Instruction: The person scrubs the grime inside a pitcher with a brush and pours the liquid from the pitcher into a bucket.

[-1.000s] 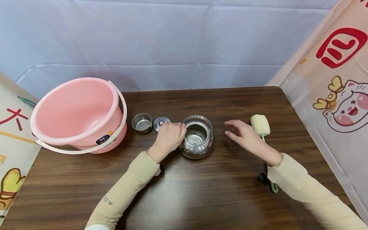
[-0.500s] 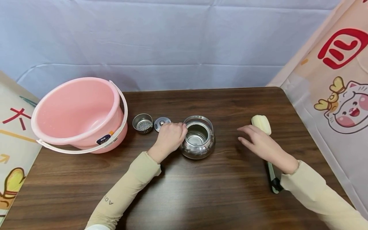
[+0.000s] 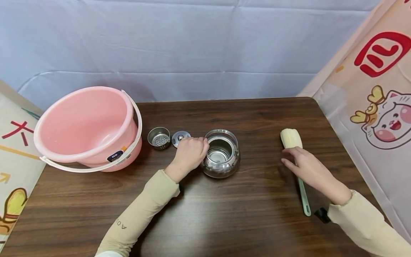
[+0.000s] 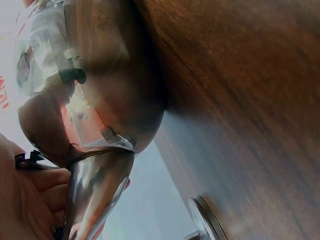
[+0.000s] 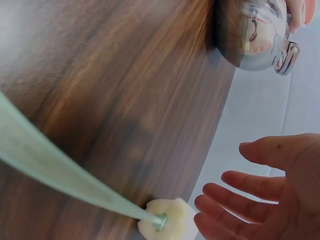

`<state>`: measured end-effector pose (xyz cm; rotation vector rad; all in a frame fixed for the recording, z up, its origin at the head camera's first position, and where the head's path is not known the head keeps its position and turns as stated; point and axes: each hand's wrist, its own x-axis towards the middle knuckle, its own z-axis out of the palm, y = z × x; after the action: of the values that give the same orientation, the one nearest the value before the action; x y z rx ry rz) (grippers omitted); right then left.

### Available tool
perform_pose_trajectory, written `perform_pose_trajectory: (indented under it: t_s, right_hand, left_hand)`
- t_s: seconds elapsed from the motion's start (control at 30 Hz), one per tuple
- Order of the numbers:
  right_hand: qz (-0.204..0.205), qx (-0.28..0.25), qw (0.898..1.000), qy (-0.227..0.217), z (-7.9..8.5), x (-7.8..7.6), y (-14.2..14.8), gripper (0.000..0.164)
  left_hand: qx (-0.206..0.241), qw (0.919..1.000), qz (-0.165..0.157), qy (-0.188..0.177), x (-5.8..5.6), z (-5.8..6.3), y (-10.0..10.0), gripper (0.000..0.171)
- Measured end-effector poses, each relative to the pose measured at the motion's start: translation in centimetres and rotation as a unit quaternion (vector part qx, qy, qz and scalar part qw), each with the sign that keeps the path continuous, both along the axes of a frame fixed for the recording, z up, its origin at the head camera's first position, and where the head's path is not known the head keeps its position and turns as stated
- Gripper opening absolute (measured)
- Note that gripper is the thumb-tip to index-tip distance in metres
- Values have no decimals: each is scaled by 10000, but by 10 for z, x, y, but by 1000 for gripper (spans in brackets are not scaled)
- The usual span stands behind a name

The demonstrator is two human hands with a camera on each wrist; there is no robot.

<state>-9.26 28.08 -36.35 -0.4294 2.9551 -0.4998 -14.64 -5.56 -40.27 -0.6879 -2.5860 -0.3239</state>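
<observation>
A shiny steel kettle [image 3: 221, 169] with its top uncovered stands mid-table. My left hand [image 3: 190, 152] grips it on its left side; in the left wrist view, fingers curl beside the spout [image 4: 102, 185]. To the right lies a sponge bottle brush, its cream sponge head [image 3: 291, 138] pointing away and its pale green handle [image 3: 303, 196] running towards me. Over the brush's neck hovers my right hand [image 3: 313, 169], holding nothing, thumb and fingers spread apart. The right wrist view shows the brush handle [image 5: 65, 170] beside and apart from those fingers.
Left of the kettle are a round lid [image 3: 180, 136] with a knob and a small metal strainer [image 3: 159, 138]. A large pink bucket [image 3: 128, 160] with a white handle fills the far left. Pale cloth [image 3: 192, 53] hangs behind the wooden table [image 3: 224, 221].
My right hand has moved right and towards me, from beside the kettle to over the brush. The left hand and kettle have stayed in place.
</observation>
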Motion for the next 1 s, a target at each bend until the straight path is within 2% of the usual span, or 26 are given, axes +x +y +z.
perform_pose_trajectory:
  t_s: [0.23, 0.57, 0.77, 1.0]
  right_hand:
    - [-259, 52, 9996, -37, -1, 6, 12, 39]
    - [-700, 161, 9956, -606, -7, 10, 20, 48]
    - [-823, 158, 9931, -822, -12, 11, 24, 51]
    - [-943, 252, 9883, -1173, -19, 13, 26, 44]
  left_hand:
    - [84, 10000, 21, -6, 1, 2, 0, 37]
    - [104, 9999, -4, 65, 1, 1, 0, 38]
    - [64, 10000, -2, 22, 1, 2, 1, 37]
    - [59, 10000, -1, 77, 1, 2, 1, 38]
